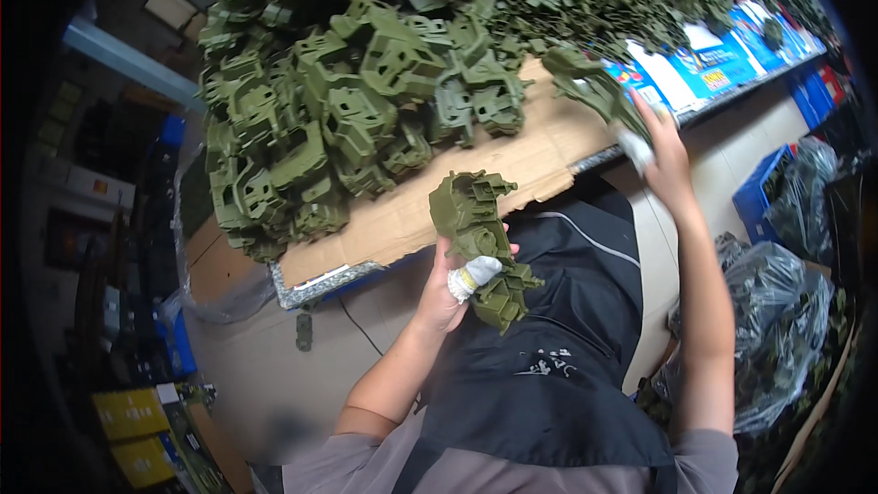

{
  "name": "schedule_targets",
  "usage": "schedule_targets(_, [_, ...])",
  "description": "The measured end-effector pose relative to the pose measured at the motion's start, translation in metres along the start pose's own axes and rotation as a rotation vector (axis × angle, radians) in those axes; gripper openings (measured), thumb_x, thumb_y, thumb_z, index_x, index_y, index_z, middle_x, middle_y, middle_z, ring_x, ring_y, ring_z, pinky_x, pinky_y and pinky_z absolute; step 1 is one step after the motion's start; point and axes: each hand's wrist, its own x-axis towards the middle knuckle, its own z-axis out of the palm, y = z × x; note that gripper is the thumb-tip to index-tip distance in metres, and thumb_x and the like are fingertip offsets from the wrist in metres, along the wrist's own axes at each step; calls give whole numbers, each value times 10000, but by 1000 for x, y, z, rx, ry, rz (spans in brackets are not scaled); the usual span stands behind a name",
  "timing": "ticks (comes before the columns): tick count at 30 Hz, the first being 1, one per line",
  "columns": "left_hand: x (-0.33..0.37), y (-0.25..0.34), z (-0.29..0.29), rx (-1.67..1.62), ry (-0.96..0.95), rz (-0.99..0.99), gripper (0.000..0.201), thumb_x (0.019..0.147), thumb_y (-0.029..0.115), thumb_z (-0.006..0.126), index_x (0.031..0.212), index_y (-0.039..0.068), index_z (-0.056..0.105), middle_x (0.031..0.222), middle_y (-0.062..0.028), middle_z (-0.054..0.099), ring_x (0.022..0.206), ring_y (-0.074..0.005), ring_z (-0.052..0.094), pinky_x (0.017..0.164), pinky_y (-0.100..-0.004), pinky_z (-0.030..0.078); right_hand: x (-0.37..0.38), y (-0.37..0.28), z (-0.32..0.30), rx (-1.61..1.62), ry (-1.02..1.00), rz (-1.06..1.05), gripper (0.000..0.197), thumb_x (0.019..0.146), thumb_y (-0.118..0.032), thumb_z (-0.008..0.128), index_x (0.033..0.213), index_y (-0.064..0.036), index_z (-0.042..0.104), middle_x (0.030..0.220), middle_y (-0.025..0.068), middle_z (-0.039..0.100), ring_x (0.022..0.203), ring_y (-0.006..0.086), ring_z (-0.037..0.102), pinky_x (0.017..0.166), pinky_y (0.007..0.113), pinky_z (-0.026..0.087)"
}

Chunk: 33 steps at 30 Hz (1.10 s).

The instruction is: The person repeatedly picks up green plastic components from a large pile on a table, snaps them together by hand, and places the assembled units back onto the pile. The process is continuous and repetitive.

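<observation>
My left hand is closed around an olive-green plastic toy vehicle part, held upright in front of my apron. White wrapping covers the thumb of that hand. Over the table's front edge, my right hand grips a longer, flatter green plastic part; some white covering shows on its fingers too, smeared by motion. Beyond my left hand, a large heap of green plastic toy vehicle bodies is stacked on the table.
Cardboard lines the table's near edge. Many small green pieces lie heaped at the back, beside blue-and-white printed sheeting. Clear plastic bags and a blue crate stand at right. One green piece lies on the floor.
</observation>
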Motion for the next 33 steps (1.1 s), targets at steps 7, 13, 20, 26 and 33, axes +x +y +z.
schedule_targets(7, [6,-37,8,63,241,116,835,792,-1,647,1417,169,121,1286,-129,430,1129,-257,503,960,-366,432,-138,-112,45,536,-137,133,622,795,-137,657,1347,-27,391,1301,219,425,1184,363,445,972,369,371])
schedule_targets(13, [0,-39,7,191,289,218,543,789,-56,635,1266,21,388,1169,-103,536,1026,-205,567,903,-326,474,-147,-118,31,412,-375,98,678,803,-152,648,1391,-71,319,1309,220,422,1112,395,497,915,375,432])
schedule_targets(20, [-9,-48,3,248,166,186,534,788,121,663,1262,51,429,1265,-121,440,984,-227,579,839,-366,507,-162,-88,54,1537,-582,642,726,810,-117,654,1422,-101,263,1393,117,365,1259,203,390,1034,330,315])
schedule_targets(26, [-26,-17,8,713,398,865,850,726,316,731,1406,124,257,1353,-141,374,1247,-287,387,1071,-452,261,-157,-69,23,612,-424,226,696,722,-176,728,1330,-66,409,1100,170,591,963,302,601,845,348,470])
schedule_targets(33, [-20,-18,27,1688,-736,2,782,682,64,617,1388,14,285,989,-140,546,1004,-296,527,1020,-474,316,-176,-81,17,363,-754,37,728,631,25,625,1321,2,394,953,168,564,913,334,574,805,386,473])
